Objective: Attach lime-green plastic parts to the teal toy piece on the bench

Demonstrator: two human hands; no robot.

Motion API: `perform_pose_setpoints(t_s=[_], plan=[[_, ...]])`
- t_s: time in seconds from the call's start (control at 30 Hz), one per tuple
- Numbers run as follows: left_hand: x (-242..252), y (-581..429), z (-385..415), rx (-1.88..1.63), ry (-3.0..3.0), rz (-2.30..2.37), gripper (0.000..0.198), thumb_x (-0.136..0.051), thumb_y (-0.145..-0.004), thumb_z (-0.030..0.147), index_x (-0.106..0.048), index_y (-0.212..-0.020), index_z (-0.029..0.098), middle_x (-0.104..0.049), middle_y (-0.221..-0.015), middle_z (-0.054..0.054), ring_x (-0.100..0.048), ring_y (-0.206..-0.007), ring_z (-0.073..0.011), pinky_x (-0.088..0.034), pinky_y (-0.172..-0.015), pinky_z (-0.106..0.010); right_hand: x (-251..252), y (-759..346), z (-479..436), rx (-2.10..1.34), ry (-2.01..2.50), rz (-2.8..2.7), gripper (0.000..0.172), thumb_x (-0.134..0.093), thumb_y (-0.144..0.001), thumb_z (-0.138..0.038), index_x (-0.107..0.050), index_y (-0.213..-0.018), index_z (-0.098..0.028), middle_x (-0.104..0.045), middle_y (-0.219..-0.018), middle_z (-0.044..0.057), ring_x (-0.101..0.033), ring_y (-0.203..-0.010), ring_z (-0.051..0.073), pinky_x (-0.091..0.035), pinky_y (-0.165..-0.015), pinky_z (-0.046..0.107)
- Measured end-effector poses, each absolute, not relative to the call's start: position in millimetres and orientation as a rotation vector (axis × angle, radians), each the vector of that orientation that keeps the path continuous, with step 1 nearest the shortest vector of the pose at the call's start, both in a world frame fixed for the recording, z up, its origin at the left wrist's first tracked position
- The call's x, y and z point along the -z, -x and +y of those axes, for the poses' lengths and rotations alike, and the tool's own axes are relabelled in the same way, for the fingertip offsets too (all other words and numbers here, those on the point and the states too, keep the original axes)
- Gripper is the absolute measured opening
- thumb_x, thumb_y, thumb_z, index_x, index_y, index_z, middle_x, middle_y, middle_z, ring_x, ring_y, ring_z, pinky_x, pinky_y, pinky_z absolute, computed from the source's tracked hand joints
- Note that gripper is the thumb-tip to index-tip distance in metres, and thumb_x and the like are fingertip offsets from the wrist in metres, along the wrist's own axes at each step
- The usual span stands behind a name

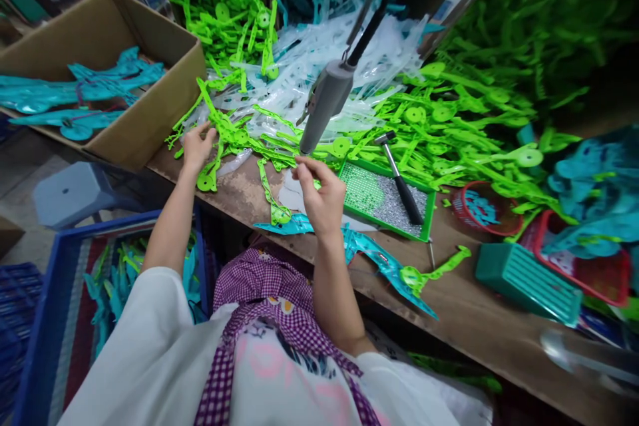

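My left hand rests on a heap of bright green plastic parts at the bench's left end, its fingers curled over one of them. My right hand is raised above the bench with thumb and fingers pinched together just under the tip of a grey hanging power screwdriver; what the pinch holds is too small to make out. A teal plastic piece with a green part on it lies along the bench edge below that hand.
A green tray of small screws carries a black-handled hammer. A cardboard box of teal parts stands at left, a blue crate below it. Red baskets, a teal box and green and clear part piles surround.
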State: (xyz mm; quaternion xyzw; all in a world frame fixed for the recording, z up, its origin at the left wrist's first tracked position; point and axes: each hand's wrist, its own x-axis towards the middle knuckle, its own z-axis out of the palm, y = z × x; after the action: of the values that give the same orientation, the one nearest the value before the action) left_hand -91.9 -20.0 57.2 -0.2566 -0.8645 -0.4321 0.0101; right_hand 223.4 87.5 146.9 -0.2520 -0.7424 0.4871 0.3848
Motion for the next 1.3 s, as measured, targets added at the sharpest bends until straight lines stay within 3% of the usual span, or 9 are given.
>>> perform_pose_setpoints(t_s=[0.13, 0.27, 0.43, 0.63, 0.8, 0.9, 1.2, 1.3], plan=[[-63.8, 81.2, -37.2, 0.724, 0.760, -2.972, 0.040, -0.066, -0.076, 0.031, -0.069, -0.110, 0.011, -0.073, -0.094, -0.013, -0.067, -0.100, -0.0303, -0.047, -0.095, -0.041, -158.0, -201.3, 88.0, -1.342, 0.575, -1.813, 0.026, -0.052, -0.092, -0.035, -0.070, -0.104, -0.021, -0.073, -0.090, 0.002, -0.068, -0.079, 0.013, -0.055, -0.078, 0.032], [-63.8, 70.6, -41.5, 0.533, 0.759, -3.048, 0.040, -0.063, -0.074, 0.025, -0.066, -0.113, 0.014, -0.072, -0.096, -0.013, -0.065, -0.103, -0.0321, -0.046, -0.095, -0.042, -126.9, -212.1, 83.3, -1.444, 0.645, -1.872, 0.024, -0.054, -0.090, -0.034, -0.071, -0.099, -0.020, -0.075, -0.086, 0.003, -0.068, -0.076, 0.013, -0.055, -0.075, 0.031], [-73.9, 74.6, -36.7, 0.618, 0.635, -2.911, 0.045, -0.065, -0.070, 0.017, -0.059, -0.115, 0.013, -0.070, -0.098, -0.013, -0.064, -0.100, -0.0319, -0.045, -0.094, -0.043, -98.6, -251.0, 72.1, -1.423, 0.624, -2.100, 0.025, -0.055, -0.090, -0.035, -0.072, -0.100, -0.020, -0.076, -0.092, 0.005, -0.070, -0.083, 0.017, -0.055, -0.081, 0.033], [-114.6, 88.8, -26.3, 0.883, 0.620, -2.550, 0.021, -0.054, -0.079, 0.006, -0.058, -0.098, 0.010, -0.066, -0.100, -0.008, -0.059, -0.097, -0.0200, -0.042, -0.096, -0.035, -118.6, -274.1, 53.3, -1.407, 0.637, -2.159, 0.026, -0.053, -0.093, -0.034, -0.072, -0.103, -0.021, -0.076, -0.095, 0.005, -0.071, -0.085, 0.017, -0.054, -0.080, 0.030], [-142.0, 89.2, -25.0, 0.919, 0.654, -2.444, 0.020, -0.051, -0.084, 0.003, -0.057, -0.102, 0.008, -0.061, -0.108, -0.011, -0.053, -0.108, -0.0201, -0.037, -0.103, -0.037, -110.0, -267.1, 60.7, -1.315, 0.548, -2.293, 0.025, -0.054, -0.091, -0.033, -0.073, -0.100, -0.020, -0.076, -0.099, 0.008, -0.071, -0.093, 0.021, -0.053, -0.086, 0.034], [-133.2, 90.5, -37.4, 0.914, 0.684, -2.411, 0.019, -0.051, -0.086, 0.002, -0.056, -0.102, 0.009, -0.060, -0.108, -0.010, -0.050, -0.112, -0.0203, -0.034, -0.106, -0.037, -92.0, -269.1, 62.7, -1.326, 0.728, -2.227, 0.027, -0.051, -0.093, -0.034, -0.071, -0.103, -0.020, -0.076, -0.094, 0.007, -0.071, -0.084, 0.019, -0.054, -0.080, 0.032], [-110.1, 88.2, -69.5, 0.997, 0.470, -2.247, 0.021, -0.050, -0.079, -0.003, -0.047, -0.078, 0.018, -0.059, -0.095, -0.008, -0.054, -0.103, -0.0178, -0.040, -0.102, -0.036, -78.2, -273.4, 50.5, -1.211, 0.559, -2.381, 0.026, -0.047, -0.095, -0.030, -0.070, -0.104, -0.019, -0.074, -0.096, 0.008, -0.069, -0.088, 0.019, -0.055, -0.081, 0.035], [-117.7, 46.8, -89.6, 0.988, 0.472, -2.094, 0.015, -0.052, -0.079, 0.003, -0.051, -0.079, 0.018, -0.063, -0.093, -0.008, -0.060, -0.100, -0.0188, -0.044, -0.099, -0.039, -96.2, -284.8, 47.3, -1.045, 0.556, -2.303, 0.030, -0.049, -0.095, -0.033, -0.065, -0.119, -0.023, -0.070, -0.111, 0.010, -0.066, -0.105, 0.021, -0.053, -0.092, 0.039]])
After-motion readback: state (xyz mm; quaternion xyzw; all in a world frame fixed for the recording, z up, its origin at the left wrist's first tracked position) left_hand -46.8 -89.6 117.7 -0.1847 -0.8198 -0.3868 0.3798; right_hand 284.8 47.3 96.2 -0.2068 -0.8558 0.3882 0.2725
